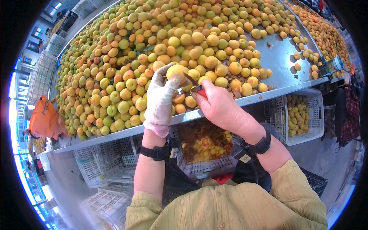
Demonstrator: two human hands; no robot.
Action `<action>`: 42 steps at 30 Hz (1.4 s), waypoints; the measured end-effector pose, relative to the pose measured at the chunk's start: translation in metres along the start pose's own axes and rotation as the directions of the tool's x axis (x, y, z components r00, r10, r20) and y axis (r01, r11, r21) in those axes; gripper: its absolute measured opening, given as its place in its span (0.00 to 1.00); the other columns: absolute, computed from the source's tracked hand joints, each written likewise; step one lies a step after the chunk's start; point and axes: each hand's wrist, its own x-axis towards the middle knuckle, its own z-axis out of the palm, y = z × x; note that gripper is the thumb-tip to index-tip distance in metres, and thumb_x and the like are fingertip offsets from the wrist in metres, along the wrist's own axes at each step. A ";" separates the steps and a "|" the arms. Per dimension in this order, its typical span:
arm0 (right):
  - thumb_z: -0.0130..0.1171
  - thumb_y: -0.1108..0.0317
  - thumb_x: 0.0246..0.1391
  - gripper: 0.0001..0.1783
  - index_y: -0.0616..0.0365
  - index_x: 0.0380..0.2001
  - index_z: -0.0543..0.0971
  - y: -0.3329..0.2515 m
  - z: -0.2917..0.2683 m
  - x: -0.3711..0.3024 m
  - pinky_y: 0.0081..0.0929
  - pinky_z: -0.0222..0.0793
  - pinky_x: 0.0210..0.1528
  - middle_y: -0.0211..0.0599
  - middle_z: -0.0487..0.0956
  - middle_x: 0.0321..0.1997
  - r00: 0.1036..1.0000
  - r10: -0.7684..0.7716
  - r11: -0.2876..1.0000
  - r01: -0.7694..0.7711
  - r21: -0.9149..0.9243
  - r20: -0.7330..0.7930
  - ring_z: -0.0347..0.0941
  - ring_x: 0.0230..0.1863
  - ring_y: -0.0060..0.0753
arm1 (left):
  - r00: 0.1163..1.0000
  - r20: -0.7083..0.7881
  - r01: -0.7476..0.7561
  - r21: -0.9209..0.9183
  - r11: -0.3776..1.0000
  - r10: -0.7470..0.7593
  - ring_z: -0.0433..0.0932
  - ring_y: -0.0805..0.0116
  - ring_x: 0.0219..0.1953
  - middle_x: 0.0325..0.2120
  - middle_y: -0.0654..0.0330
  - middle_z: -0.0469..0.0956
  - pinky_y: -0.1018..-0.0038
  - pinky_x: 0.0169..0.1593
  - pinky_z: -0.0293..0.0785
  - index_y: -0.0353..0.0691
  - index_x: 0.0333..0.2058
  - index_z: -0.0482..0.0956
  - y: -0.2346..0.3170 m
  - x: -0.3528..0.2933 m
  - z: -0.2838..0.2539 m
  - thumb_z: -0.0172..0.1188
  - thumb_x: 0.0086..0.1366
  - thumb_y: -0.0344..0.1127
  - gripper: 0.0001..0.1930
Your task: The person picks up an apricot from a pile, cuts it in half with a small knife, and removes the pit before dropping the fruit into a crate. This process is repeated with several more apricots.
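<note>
My left hand (161, 97), in a white knit glove, is closed round a yellow apricot (176, 73) just above the near edge of the fruit pile. My bare right hand (217, 103) grips a small knife (197, 88) with a dark, tube-like metal end and a bit of red at the fingers. Its dark blade reaches toward the right side of the apricot; whether it cuts into the flesh I cannot tell. Around both hands lie many loose apricots (126, 94), green-yellow to orange, heaped on a metal table (278, 57).
Below the table edge, between my knees, a crate (199, 168) holds split apricots. Another white crate (321, 115) with whole fruit stands to the right. Stacked crates (111, 159) sit at lower left. An orange bag (44, 117) hangs at the left corner; a glass jar (331, 67) is far right.
</note>
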 end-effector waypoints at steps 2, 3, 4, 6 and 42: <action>0.53 0.62 0.60 0.13 0.63 0.34 0.68 0.004 0.011 0.000 0.52 0.70 0.34 0.56 0.78 0.26 0.999 -0.026 0.999 0.026 0.018 -0.041 0.76 0.32 0.62 | 0.999 0.023 0.032 -0.173 0.984 -0.028 0.77 0.66 0.46 0.46 0.58 0.74 0.70 0.50 0.75 0.34 0.52 0.70 -0.013 0.000 0.001 0.58 0.67 0.45 0.23; 0.53 0.62 0.60 0.13 0.63 0.35 0.69 0.005 0.018 0.001 0.51 0.70 0.33 0.55 0.78 0.26 0.992 -0.049 0.999 0.050 0.005 -0.115 0.76 0.31 0.62 | 0.999 0.024 0.032 -0.172 0.985 -0.028 0.77 0.66 0.46 0.46 0.58 0.74 0.70 0.50 0.75 0.34 0.52 0.70 -0.018 -0.003 0.005 0.58 0.67 0.45 0.23; 0.54 0.62 0.60 0.13 0.63 0.36 0.69 0.007 0.022 0.002 0.51 0.70 0.32 0.54 0.78 0.25 0.980 -0.073 0.997 0.073 -0.008 -0.187 0.76 0.29 0.61 | 0.997 -0.001 0.077 -0.312 0.947 -0.081 0.77 0.66 0.45 0.46 0.58 0.75 0.71 0.50 0.75 0.35 0.52 0.70 -0.020 -0.006 0.013 0.58 0.66 0.45 0.22; 0.54 0.63 0.59 0.13 0.64 0.37 0.70 0.010 0.021 0.006 0.51 0.70 0.33 0.55 0.78 0.25 0.981 -0.073 0.997 0.074 -0.003 -0.180 0.76 0.30 0.62 | 0.994 0.030 0.110 -0.430 0.896 -0.107 0.77 0.67 0.45 0.45 0.60 0.76 0.71 0.49 0.75 0.38 0.51 0.70 -0.015 -0.009 0.022 0.59 0.66 0.46 0.22; 0.59 0.61 0.58 0.16 0.65 0.36 0.72 0.003 0.007 0.020 0.34 0.69 0.29 0.46 0.76 0.24 0.967 -0.084 0.893 0.180 0.413 -0.240 0.75 0.26 0.45 | 0.986 -0.016 0.125 -0.578 0.807 -0.165 0.75 0.66 0.45 0.44 0.59 0.76 0.68 0.53 0.72 0.36 0.51 0.70 -0.026 0.010 0.003 0.51 0.71 0.47 0.20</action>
